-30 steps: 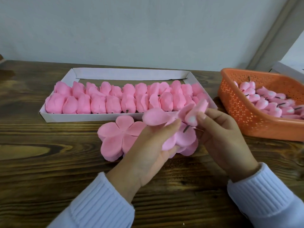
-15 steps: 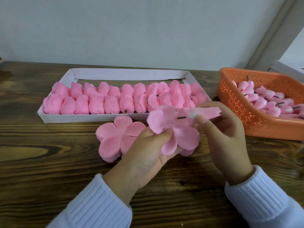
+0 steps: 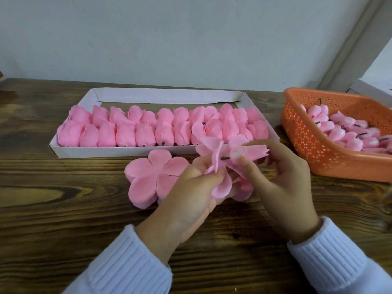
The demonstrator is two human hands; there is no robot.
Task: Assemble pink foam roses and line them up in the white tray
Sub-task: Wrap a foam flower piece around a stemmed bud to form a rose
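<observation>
My right hand (image 3: pixel 282 179) pinches a pink rose bud (image 3: pixel 252 152) lying sideways, its dark stem pointing left. The stem tip pokes into a pink foam petal piece (image 3: pixel 212 153) that my left hand (image 3: pixel 191 194) grips from below, just in front of the tray. A flat stack of five-lobed petal pieces (image 3: pixel 152 177) lies on the table to the left of my hands. The white tray (image 3: pixel 106 152) behind holds two rows of finished pink roses (image 3: pixel 148 132).
An orange perforated basket (image 3: pixel 318 149) at the right holds several pink buds (image 3: pixel 343 134) with dark stems. The dark wooden table (image 3: pixel 53 219) runs to a pale wall. A white box corner (image 3: pixel 369 90) shows behind the basket.
The bud has turned sideways and its stem now enters the petal piece, which my left hand has lifted and tilted toward it. Both hands stayed in front of the tray.
</observation>
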